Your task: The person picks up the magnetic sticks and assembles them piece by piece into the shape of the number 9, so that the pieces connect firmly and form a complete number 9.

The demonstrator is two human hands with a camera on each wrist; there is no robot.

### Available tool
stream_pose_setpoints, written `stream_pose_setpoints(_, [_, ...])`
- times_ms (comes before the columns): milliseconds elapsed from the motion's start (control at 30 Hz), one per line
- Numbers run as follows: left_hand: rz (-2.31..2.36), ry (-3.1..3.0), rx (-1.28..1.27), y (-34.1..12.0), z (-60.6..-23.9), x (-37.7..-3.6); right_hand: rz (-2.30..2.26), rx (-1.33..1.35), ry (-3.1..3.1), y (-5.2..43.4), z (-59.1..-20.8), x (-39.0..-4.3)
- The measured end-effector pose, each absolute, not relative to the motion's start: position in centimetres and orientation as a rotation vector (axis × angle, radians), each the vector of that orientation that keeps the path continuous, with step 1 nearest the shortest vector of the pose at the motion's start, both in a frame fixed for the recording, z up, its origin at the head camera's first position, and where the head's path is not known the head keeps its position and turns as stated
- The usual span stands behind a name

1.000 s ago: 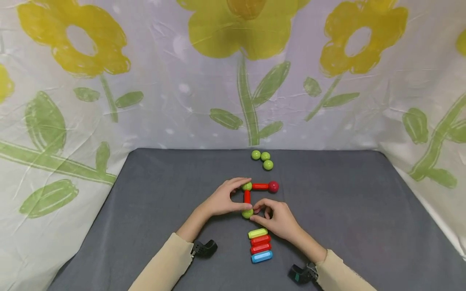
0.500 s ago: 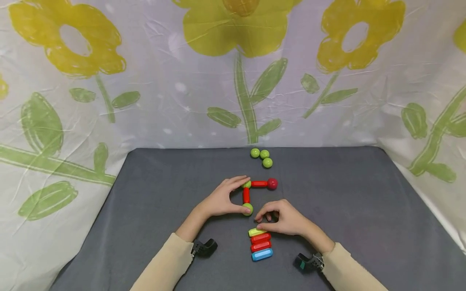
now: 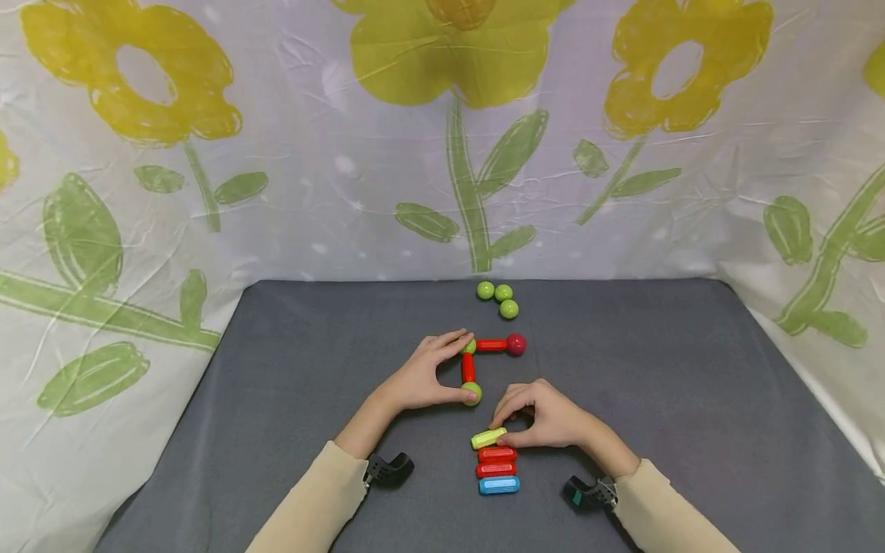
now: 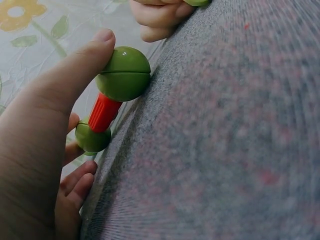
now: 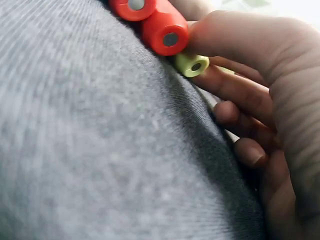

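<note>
— Built so far: an L of two red rods (image 3: 469,368) joined by green balls (image 3: 472,392), capped with a dark red ball (image 3: 515,344), mid-worktop. Left hand (image 3: 422,376) bracing it, thumb on the near ball, fingertips at the corner ball, gripping neither.

— And left to add?

— Right hand (image 3: 546,415) pinching the yellow-green rod (image 3: 488,438), tilted off the top of a row. Two red rods and a blue rod (image 3: 498,485) waiting below; three spare green balls (image 3: 499,298) at the far edge.

— Setting?

— Grey cloth-covered worktop (image 3: 691,399), pale backdrop (image 3: 332,192) painted with yellow flowers.
</note>
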State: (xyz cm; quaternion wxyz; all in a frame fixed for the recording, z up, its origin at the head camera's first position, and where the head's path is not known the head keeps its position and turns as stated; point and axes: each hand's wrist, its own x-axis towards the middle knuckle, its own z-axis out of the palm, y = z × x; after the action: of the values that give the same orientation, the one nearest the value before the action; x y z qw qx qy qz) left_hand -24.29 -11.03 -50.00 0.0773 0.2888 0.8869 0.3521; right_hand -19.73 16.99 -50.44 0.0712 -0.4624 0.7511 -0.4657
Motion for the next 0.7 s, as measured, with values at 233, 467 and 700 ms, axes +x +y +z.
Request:
stream_pose_setpoints(233, [1.094, 2.674, 0.879, -11.14, -50.24, -24.32, -1.646, -1.251, 2.219, 17.23, -51.06, -19.85])
stream_pose_setpoints(467, [1.094, 2.675, 0.899, -11.17, -50.48, -24.41, -1.741, -1.035, 2.394, 17.57, -51.10, -20.10])
stream_pose_setpoints(700, [1.081, 2.668, 0.918, -11.24, -50.08, -24.36, -1.718, -1.013, 2.442, 17.58, -51.14, -20.27])
